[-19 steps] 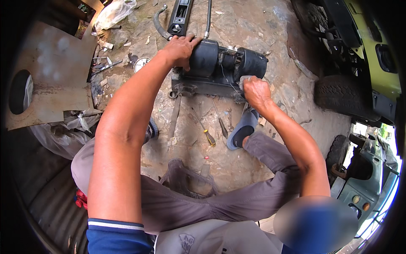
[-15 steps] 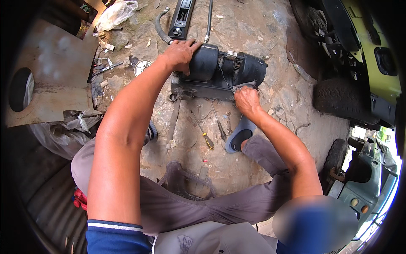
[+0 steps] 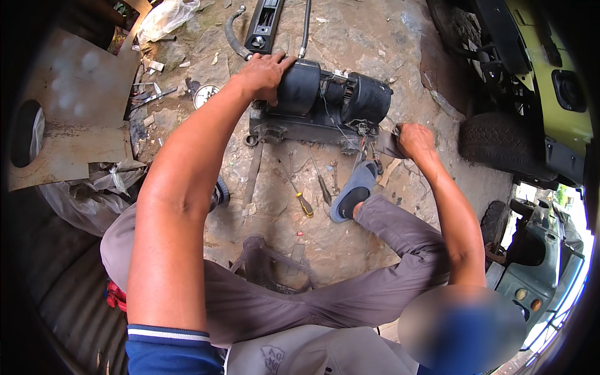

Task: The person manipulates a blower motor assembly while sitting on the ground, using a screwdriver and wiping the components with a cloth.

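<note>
A black car blower unit with two rounded housings lies on the ground in front of me. My left hand rests on its left end, fingers stretched over the housing. To the right of the unit, my right hand is closed around a dark grey flat piece, whose kind is blurred. Loose thin wires show at the unit's front right corner, beside that piece. Close in front of the unit lie a yellow-and-black screwdriver, a dark-handled screwdriver and a wrench.
Two hoses and a black panel lie beyond the unit. A round white disc and scraps are at left, near a rusty metal sheet. My sandalled foot stands close in front. A vehicle tyre is at right.
My right hand has moved right, away from the unit's front right corner. The grey piece in it and the loose wires now show. My left hand stays on the housing.
</note>
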### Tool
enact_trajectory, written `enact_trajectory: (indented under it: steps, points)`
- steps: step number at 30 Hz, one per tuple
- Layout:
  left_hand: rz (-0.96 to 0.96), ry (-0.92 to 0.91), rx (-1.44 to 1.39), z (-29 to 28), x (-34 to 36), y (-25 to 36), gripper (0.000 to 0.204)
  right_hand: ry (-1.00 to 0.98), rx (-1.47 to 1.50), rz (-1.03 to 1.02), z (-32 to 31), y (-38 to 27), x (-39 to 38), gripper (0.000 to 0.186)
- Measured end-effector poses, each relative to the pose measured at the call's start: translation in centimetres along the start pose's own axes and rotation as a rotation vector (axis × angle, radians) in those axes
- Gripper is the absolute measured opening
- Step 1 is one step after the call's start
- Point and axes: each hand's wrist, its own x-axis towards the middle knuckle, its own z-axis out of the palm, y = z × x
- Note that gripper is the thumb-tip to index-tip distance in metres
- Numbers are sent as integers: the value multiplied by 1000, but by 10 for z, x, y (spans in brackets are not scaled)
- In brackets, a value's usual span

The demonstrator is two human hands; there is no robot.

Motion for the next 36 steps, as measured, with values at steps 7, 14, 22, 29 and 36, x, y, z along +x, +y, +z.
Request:
enact_trajectory:
  steps: [7,14,22,29,36]
  points:
    - [33,51,-11,3,-2,4,127,226,255,-357,40,-39,-1,54]
    - [10,17,10,-1,4,-1,130,286,432,-17,100,16,-24,61]
    - [32,34,2,2,2,-1,129,205,466,-136,86,-27,-25,64]
    - [41,46,24,5,4,-9,129,190,755,25,106,4,-15,47]
    - [54,36,10,4,7,-1,132,-34,612,28,85,-39,-16,28]
